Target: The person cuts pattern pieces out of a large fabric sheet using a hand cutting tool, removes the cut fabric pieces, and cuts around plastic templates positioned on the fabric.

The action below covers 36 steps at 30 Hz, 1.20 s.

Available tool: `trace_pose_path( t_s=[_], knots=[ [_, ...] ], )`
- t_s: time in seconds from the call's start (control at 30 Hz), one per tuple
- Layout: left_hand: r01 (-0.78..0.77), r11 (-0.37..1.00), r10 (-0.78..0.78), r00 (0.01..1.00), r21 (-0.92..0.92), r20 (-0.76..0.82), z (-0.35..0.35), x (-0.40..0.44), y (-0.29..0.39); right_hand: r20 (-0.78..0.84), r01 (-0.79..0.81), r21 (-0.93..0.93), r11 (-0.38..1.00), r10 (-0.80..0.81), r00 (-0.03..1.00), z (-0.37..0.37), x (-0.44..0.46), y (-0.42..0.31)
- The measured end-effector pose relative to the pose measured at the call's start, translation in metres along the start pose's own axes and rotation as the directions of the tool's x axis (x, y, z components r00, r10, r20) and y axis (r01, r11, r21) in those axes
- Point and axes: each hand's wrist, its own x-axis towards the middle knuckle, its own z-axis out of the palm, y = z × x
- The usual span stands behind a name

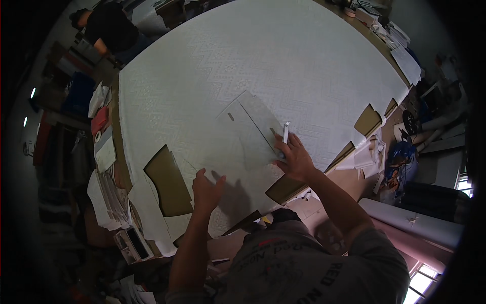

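A large pale sheet of material (pixel 304 66) with an embossed zigzag pattern covers the table. On it lies a clear, thin template (pixel 238 133) with a long dark slot and a small dark mark. My right hand (pixel 296 159) rests at the template's right edge and grips a slim silver-white cutter (pixel 285 133), held upright between the fingers; its lower end is hidden. My left hand (pixel 207 190) is over the sheet, left of and below the template, with thumb and fingers apart and nothing in them. Its shadow falls to the right.
Brown tabletop shows through a curved cutout (pixel 169 182) at left, and others along the near and right edges. Stacked papers (pixel 109 202) sit at left. Rolls of material (pixel 410 223) lie at right. Another person (pixel 111 30) bends at the far left.
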Motion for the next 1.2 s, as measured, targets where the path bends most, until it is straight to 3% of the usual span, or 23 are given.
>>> trace_pose_path(
  t_s=[0.2,0.37,0.43,0.5,0.57,0.67,0.7,0.77,0.8,0.87,0.9,0.93,1.0,1.03,1.1,1.13,1.2],
  knots=[
    [0.115,0.993,-0.115,0.993,-0.002,-0.018,0.000,0.011,0.004,0.073,0.036,-0.016,0.999,-0.035,0.997,0.000,0.006,0.005],
    [0.136,0.991,-0.135,0.981,-0.004,-0.140,0.010,0.026,-0.021,0.018,0.053,0.023,0.998,-0.054,0.998,-0.007,0.008,0.001],
    [0.178,0.923,-0.256,0.946,-0.341,-0.199,0.017,0.034,-0.037,-0.006,0.068,0.055,0.996,-0.068,0.998,-0.009,0.008,-0.001],
    [0.242,0.936,-0.306,0.916,-0.254,-0.257,0.020,0.033,-0.035,-0.070,0.052,0.055,0.997,-0.048,0.996,-0.002,0.006,0.001],
    [0.243,0.944,-0.255,0.967,-0.223,-0.024,0.004,0.019,-0.019,-0.092,0.081,0.070,0.994,-0.075,0.993,0.011,0.002,0.007],
    [0.189,0.962,-0.233,0.944,-0.196,-0.235,-0.001,0.004,-0.020,-0.161,0.052,0.065,0.997,-0.041,0.986,0.018,0.004,0.016],
    [0.188,0.961,-0.235,0.942,-0.201,-0.242,-0.014,0.001,-0.028,-0.167,0.062,0.048,0.997,-0.053,0.985,0.019,0.003,0.018],
    [0.028,0.981,-0.098,0.928,-0.194,-0.359,-0.054,-0.009,-0.055,-0.178,0.056,0.009,0.998,-0.054,0.983,0.019,0.002,0.017],
    [0.110,0.991,-0.131,0.900,-0.073,-0.415,-0.077,-0.015,-0.072,-0.189,0.066,0.006,0.998,-0.064,0.980,0.021,0.003,0.017],
    [0.125,0.991,-0.081,0.838,0.047,-0.540,-0.115,-0.021,-0.135,-0.208,0.037,-0.036,0.999,-0.044,0.977,0.021,0.000,0.018],
    [0.168,0.985,-0.131,0.852,0.029,-0.507,-0.133,-0.027,-0.169,-0.195,0.017,-0.062,0.998,-0.029,0.980,0.020,0.002,0.014],
    [0.353,0.915,-0.217,0.839,0.195,-0.500,-0.148,-0.041,-0.177,-0.181,-0.001,-0.089,0.996,-0.015,0.983,0.020,0.001,0.012],
    [0.449,0.822,-0.264,0.845,0.349,-0.464,-0.154,-0.056,-0.215,-0.207,-0.035,-0.096,0.995,0.015,0.978,0.023,-0.001,0.013],
    [0.417,0.840,-0.245,0.862,0.347,-0.443,-0.140,-0.056,-0.224,-0.223,-0.045,-0.061,0.997,0.030,0.974,0.023,-0.003,0.012],
    [0.162,0.933,0.034,0.851,0.322,-0.525,-0.114,-0.052,-0.242,-0.247,-0.113,-0.052,0.992,0.097,0.964,0.019,-0.010,0.006],
    [0.139,0.939,0.044,0.860,0.316,-0.508,-0.102,-0.052,-0.228,-0.258,-0.155,-0.017,0.988,0.146,0.955,0.018,-0.018,0.004],
    [-0.100,0.989,0.144,0.855,0.113,-0.499,-0.056,-0.058,-0.186,-0.304,-0.161,-0.089,0.983,0.127,0.944,0.016,-0.040,0.006]
  ],
)
